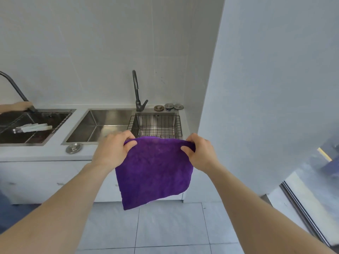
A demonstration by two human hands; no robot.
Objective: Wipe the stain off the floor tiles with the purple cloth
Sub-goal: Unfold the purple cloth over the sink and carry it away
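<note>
A purple cloth hangs spread out in front of me, above the floor and in front of the white cabinet. My left hand pinches its top left corner and my right hand pinches its top right corner. The pale grey floor tiles lie below the cloth; no stain shows on the part I can see.
A steel sink with a black wire basket and a dark faucet sits in the counter ahead. A second sink is at left, where another person's hand holds a hose. A white wall stands close on my right, with a sliding door track beside it.
</note>
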